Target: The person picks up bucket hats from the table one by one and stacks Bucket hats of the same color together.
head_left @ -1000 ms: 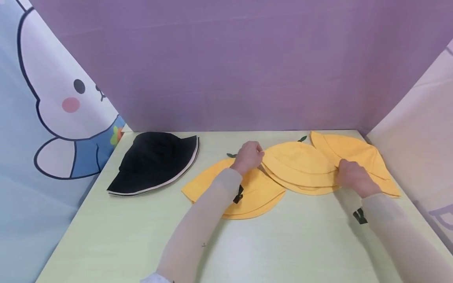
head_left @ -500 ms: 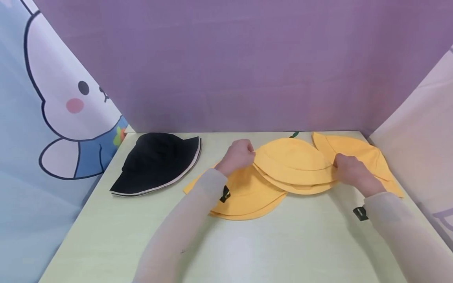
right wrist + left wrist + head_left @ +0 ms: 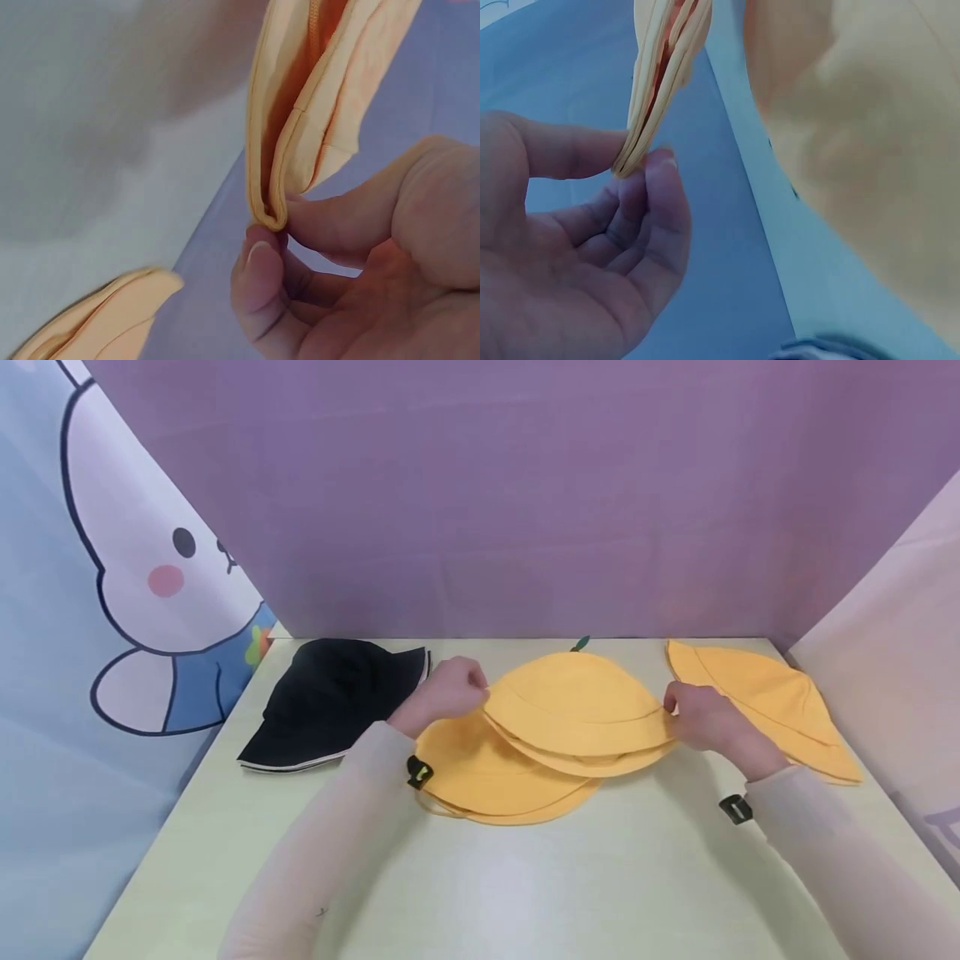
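L grip [image 3: 448,687] & R grip [image 3: 701,718] each pinch one end of folded yellow hat [image 3: 577,697], prob. to stop it sagging (looks soft); it overlaps lower yellow hat [image 3: 480,764] on worktop [image 3: 525,893].

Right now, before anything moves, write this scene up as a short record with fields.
Left hand: pinches one brim end of the held yellow hat
Right hand: pinches the opposite brim end
Leaf: green, at the held hat's top edge
Second yellow hat: partly covered by the held one
Third yellow hat: apart, far right
Black hat: left side, pale trim
Backdrop: purple
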A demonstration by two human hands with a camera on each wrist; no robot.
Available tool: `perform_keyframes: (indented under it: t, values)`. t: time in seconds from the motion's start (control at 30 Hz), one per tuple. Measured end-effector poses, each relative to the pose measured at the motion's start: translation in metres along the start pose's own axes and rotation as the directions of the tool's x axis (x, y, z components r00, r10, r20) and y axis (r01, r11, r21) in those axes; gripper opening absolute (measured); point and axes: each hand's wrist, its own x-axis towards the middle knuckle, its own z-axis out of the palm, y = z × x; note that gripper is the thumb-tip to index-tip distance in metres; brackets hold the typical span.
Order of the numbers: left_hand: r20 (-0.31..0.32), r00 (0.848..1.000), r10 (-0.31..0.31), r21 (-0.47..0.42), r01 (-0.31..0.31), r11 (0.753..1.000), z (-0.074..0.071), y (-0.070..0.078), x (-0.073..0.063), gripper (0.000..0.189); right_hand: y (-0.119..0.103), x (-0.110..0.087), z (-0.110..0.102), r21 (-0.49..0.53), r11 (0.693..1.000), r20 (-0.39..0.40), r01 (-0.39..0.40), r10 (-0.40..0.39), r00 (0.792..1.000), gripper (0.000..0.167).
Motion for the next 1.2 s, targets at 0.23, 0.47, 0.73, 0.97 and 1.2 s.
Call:
perform_keyframes:
  t: [0.23,0.47,0.73,0.97,1.2]
  values:
    - [0.022,0.999,-0.038,-0.065,0.040,0.997,-0.024,-0.024,-0.025,0.007,-0.038,0.000,0.004,-0.009,1.000,0.010,0.027,-0.027,1.000,0.017]
    - [0.051,0.997,-0.060,-0.089,0.065,0.994,-0.043,-0.041,-0.050,0.003,-0.067,0.001,0.011,0.000,0.998,0.005,0.056,-0.056,0.998,0.014]
    - [0.086,0.993,-0.077,-0.119,0.087,0.989,-0.047,-0.065,-0.072,0.003,-0.090,0.003,0.026,0.023,0.997,0.031,0.068,-0.069,0.997,0.016]
    - [0.122,0.990,-0.071,-0.079,0.081,0.994,-0.033,-0.078,-0.077,0.005,-0.092,0.002,0.041,0.054,0.997,0.065,0.059,-0.063,0.996,0.024]
    - [0.145,0.978,-0.149,0.064,0.141,0.988,-0.018,-0.081,-0.069,0.013,-0.090,0.003,0.053,0.077,0.996,0.088,0.040,-0.047,0.995,0.021]
